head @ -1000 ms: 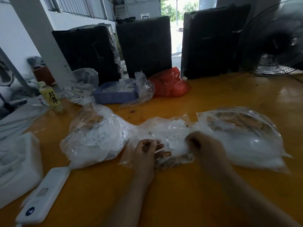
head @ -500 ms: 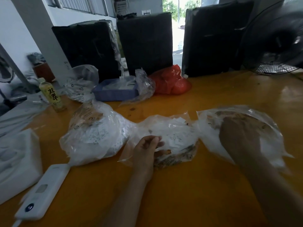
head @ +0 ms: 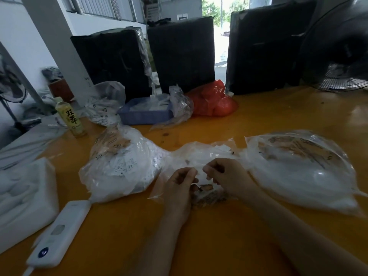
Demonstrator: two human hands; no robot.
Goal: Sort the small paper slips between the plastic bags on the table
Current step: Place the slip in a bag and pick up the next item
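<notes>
Three clear plastic bags of small white paper slips lie in a row on the orange table. The left bag bulges with printed slips. The middle bag is flatter and lies open towards me. The right bag is wide and full. My left hand is at the mouth of the middle bag with its fingers curled, pinching the plastic edge or a slip. My right hand is beside it over the same bag, fingertips pinched together; what they pinch is too blurred to name.
A white power bank and a white foam block lie at the front left. Behind stand a green tea bottle, a blue tray wrapped in plastic, a red bag, black wrapped bundles and a fan.
My right hand went from the middle bag over to the right bag and has come back to the middle bag beside my left hand. My left hand stayed at the bag's mouth.
</notes>
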